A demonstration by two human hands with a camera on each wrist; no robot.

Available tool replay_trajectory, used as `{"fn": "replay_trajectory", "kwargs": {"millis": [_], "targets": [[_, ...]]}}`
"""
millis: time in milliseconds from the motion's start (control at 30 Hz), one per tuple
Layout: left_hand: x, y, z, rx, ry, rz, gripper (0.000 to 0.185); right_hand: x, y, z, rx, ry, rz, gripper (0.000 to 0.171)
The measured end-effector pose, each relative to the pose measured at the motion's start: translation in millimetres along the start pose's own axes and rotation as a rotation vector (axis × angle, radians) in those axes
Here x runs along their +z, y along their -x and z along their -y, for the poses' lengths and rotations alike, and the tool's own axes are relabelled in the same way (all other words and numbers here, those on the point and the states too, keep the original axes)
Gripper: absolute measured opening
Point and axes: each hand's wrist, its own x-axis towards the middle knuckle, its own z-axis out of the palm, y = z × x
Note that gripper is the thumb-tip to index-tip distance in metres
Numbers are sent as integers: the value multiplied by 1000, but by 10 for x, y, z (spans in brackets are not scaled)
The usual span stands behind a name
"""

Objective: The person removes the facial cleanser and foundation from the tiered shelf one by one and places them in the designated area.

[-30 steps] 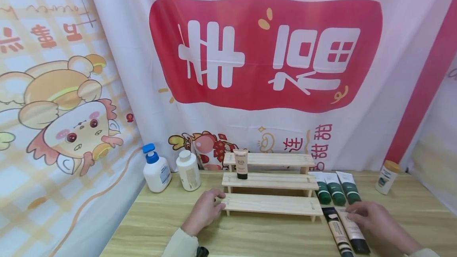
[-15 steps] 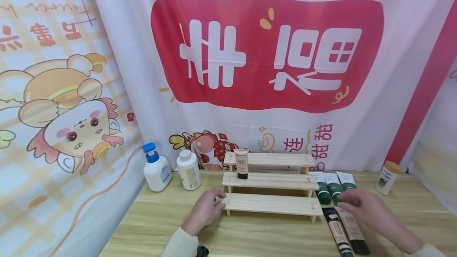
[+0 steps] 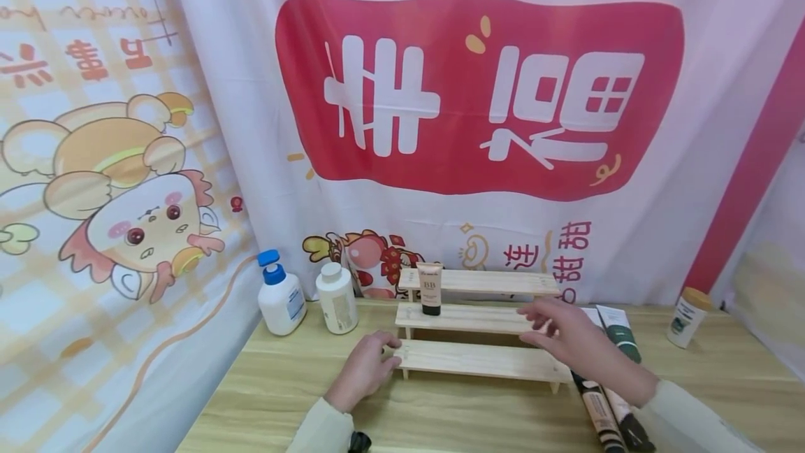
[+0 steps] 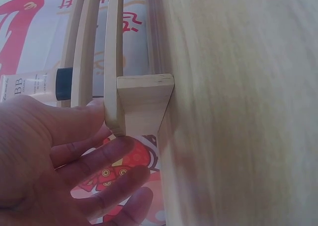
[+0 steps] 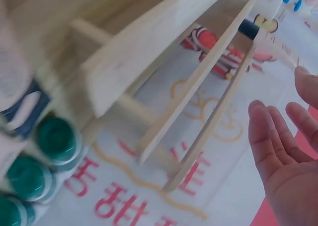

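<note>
A three-step wooden stand [image 3: 484, 361] stands on the table against the curtain. My left hand [image 3: 365, 371] holds the left end of its lowest step, thumb on the board and index fingertip at the board's end, seen close in the left wrist view. My right hand [image 3: 569, 334] is over the stand's right side with nothing in it, fingers slightly bent and spread from the thumb [image 5: 307, 84]. A BB cream tube [image 3: 430, 289] stands cap down on the middle step, at the left.
Green-and-white tubes [image 5: 57, 139] and two BB-type tubes [image 3: 600, 414] lie right of the stand, partly hidden by my right arm. A blue-topped pump bottle [image 3: 281, 303] and a white bottle [image 3: 337, 303] stand left. A yellow-capped bottle [image 3: 687, 319] stands far right.
My right hand has moved left and up from the tubes lying on the right to over the stand. The left hand stays at the lowest step. The view has shifted slightly.
</note>
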Motion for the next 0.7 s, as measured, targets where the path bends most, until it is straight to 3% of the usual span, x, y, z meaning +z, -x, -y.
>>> {"fn": "replay_trajectory", "kwargs": {"millis": [367,700], "targets": [[-2,1,-9,35,0,-16,26,307,-645,289,-112,57,-43,42],[1,12,5,20,17,-14,27,620,-1099,374,-166,-55,-101,58]]}}
